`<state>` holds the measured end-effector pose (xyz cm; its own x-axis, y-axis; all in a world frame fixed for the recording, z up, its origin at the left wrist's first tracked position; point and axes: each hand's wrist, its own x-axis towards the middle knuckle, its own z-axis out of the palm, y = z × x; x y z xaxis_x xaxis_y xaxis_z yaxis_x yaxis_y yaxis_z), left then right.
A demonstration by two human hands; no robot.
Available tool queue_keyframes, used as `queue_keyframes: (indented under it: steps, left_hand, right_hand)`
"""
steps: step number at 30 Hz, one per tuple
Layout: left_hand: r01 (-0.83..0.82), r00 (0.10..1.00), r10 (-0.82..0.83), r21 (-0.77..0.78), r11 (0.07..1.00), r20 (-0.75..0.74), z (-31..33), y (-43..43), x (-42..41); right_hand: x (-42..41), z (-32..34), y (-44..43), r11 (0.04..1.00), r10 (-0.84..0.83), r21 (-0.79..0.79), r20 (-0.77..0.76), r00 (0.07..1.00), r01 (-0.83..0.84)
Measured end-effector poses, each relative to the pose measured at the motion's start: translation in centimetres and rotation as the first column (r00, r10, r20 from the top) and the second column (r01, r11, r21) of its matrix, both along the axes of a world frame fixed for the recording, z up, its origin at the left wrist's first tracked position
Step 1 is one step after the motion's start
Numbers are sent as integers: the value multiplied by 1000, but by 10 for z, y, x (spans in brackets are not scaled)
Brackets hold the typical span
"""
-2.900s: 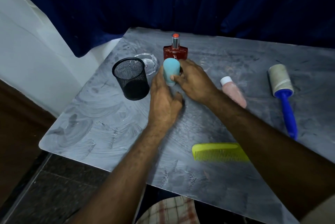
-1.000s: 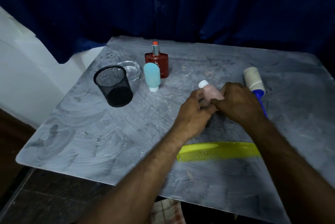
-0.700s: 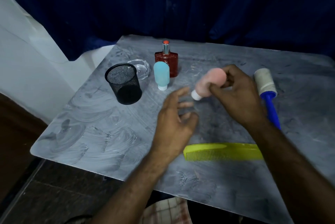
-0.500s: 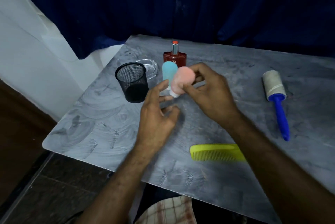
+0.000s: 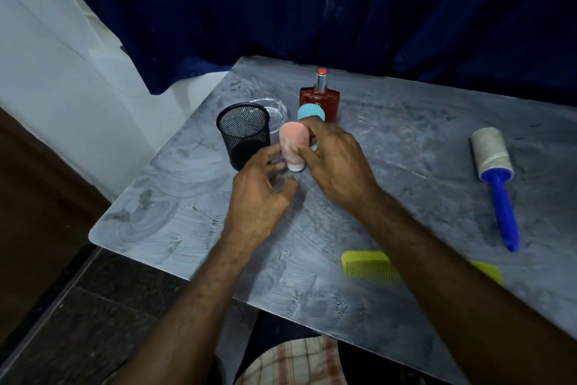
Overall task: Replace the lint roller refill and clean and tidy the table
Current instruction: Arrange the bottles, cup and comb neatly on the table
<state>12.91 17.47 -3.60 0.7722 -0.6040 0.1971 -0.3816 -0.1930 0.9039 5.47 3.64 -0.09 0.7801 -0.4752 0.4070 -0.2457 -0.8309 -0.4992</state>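
My right hand grips a pink squeeze bottle, cap down, standing on the grey table just in front of a blue squeeze bottle. My left hand hovers just below the pink bottle with loosely curled fingers; I cannot tell whether its fingertips touch the bottle. The blue-handled lint roller lies at the far right, apart from both hands.
A black mesh cup stands left of the pink bottle, a glass ashtray behind it. A red perfume bottle stands behind the blue bottle. A yellow-green comb lies near the front edge, partly under my right forearm.
My right hand lifted the pink bottle from beside the lint roller, carried it left and stood it cap down by the blue bottle. My left hand followed alongside.
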Motion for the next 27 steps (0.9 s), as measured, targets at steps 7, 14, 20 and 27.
queue_keyframes:
  steps: [7, 14, 20, 27]
  left_hand:
    - [30, 1000, -30, 19, 999, 1, -5, -3, -5]
    - [32, 999, -33, 52, 998, 23, -3, -4, -6]
    - [14, 998, -18, 66, 998, 53, -6, -5, -5]
    - [8, 997, -13, 68, 998, 71, -6, -3, -7]
  right_hand:
    - [-3, -3, -2, 998, -30, 45, -53, 998, 32]
    - [-4, -7, -3, 989, -61, 138, -2, 998, 60]
    - [-5, -12, -1, 989, -67, 129, 8, 998, 65]
    - [-6, -12, 1, 989, -68, 129, -5, 998, 68]
